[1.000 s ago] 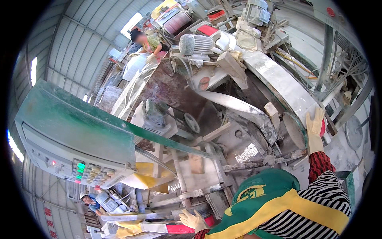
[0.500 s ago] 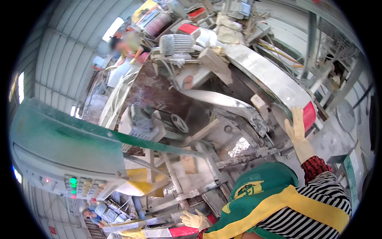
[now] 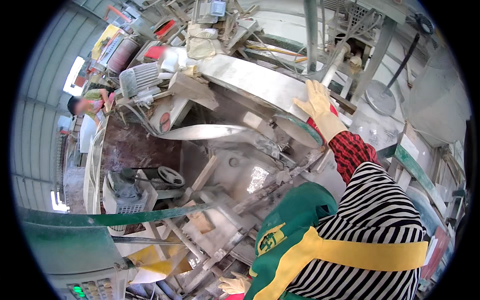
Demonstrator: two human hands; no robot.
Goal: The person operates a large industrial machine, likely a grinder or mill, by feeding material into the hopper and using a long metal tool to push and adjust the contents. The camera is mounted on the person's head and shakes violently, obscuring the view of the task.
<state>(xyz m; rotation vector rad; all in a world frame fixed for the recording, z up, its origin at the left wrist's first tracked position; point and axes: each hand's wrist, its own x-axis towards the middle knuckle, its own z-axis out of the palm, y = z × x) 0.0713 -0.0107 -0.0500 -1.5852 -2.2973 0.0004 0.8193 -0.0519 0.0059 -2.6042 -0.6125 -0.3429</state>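
Observation:
My right hand (image 3: 316,106), in a pale cream glove, lies with fingers spread on the end of a long white machine cover (image 3: 255,76). Red patches (image 3: 311,123) of that end show beside the glove, and the palm hides the rest. Low in the picture, my left hand (image 3: 234,284) wears a matching glove. Its fingers are stretched apart with nothing visible in them, and a bit of red shows under the wrist. The green apron (image 3: 295,212) with its yellow strap covers much of the left arm.
A green bar (image 3: 125,218) crosses the left side above a control panel (image 3: 92,290) with lit green lamps. A ribbed motor (image 3: 141,79), a small handwheel (image 3: 170,176) and dusty timbers crowd the middle. Another person (image 3: 91,106) works at the far left. A metal post (image 3: 311,37) stands behind.
The view has turned, shifting the surroundings left. My right hand stays at the cover's red end, now spread across it. My left hand sits lower in the picture, more of it hidden.

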